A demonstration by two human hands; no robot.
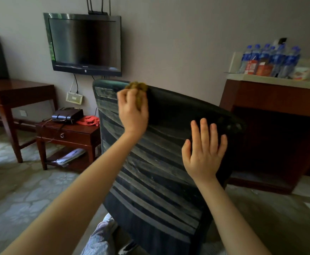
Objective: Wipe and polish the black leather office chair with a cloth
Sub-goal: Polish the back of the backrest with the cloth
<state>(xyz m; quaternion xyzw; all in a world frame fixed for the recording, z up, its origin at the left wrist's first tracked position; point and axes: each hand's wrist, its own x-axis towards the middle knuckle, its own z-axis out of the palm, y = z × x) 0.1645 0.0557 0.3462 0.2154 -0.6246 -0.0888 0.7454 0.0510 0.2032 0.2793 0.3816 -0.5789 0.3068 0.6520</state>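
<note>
Chair (pixel 150 177): black, ribbed backrest filling the near centre, back side toward the camera, tilted to the right.
Cloth (pixel 138 89): olive-yellow, bunched, pressed on the backrest's top edge, far left part.
Left hand (pixel 132 111): fingers curled round the cloth, gripping it.
Right hand (pixel 204 151): fingers straight and spread, palm flat on the backrest's right side.
Television (pixel 84 43): on the far wall, dark.

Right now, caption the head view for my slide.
Left hand holds cloth at chair top; right hand flat on its back.
</note>
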